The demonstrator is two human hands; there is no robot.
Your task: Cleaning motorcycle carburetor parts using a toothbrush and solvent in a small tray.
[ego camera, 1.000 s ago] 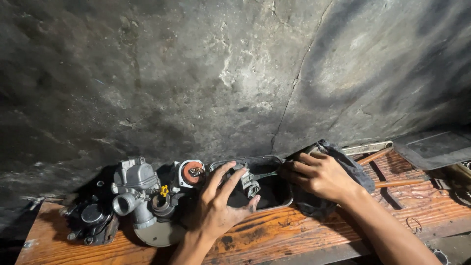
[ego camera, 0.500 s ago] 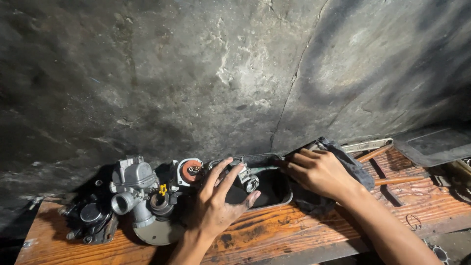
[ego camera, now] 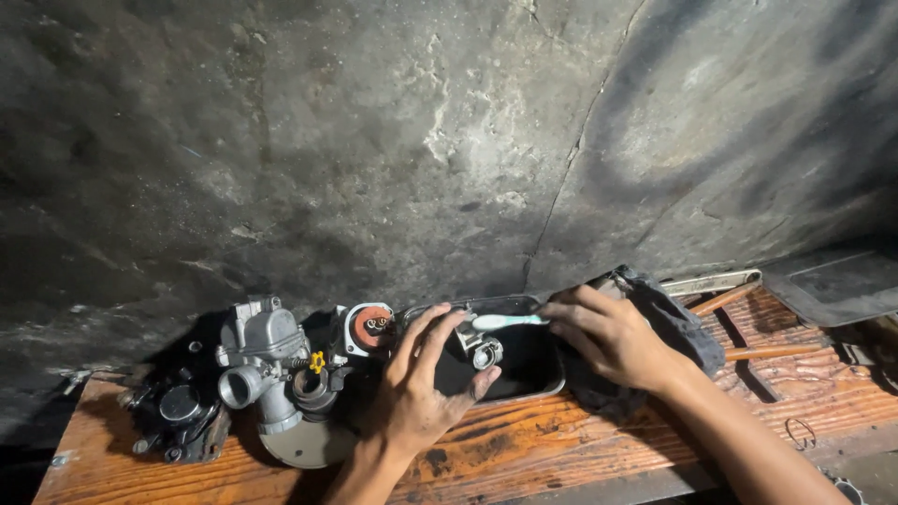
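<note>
A rough, stained concrete wall (ego camera: 449,140) fills most of the view, with a crack running down toward the wooden surface (ego camera: 580,440) below it. On that surface, a shallow dark metal tray (ego camera: 533,365) sits just right of centre, against the wall. Left of the tray stands a grey carburetor body (ego camera: 262,355) with a yellow fitting, and beside it a round part with an orange face (ego camera: 369,329); a darker, grimy assembly (ego camera: 178,411) lies at the far left end. Right of the tray a dark rag (ego camera: 678,327) is bunched up under the right wrist, and beyond it lie a flat metal tool (ego camera: 711,281) and two wooden-handled tools (ego camera: 772,353).

The left hand (ego camera: 421,393) reaches over the tray's left edge, fingers spread and curled, gripping a small metal carburetor part (ego camera: 482,351) — it is held just above the tray's dark interior. The right hand (ego camera: 608,337) comes in from the right and pinches a pale toothbrush (ego camera: 505,321) by its handle, the brush end lying across the top of the small part, touching it.
</note>
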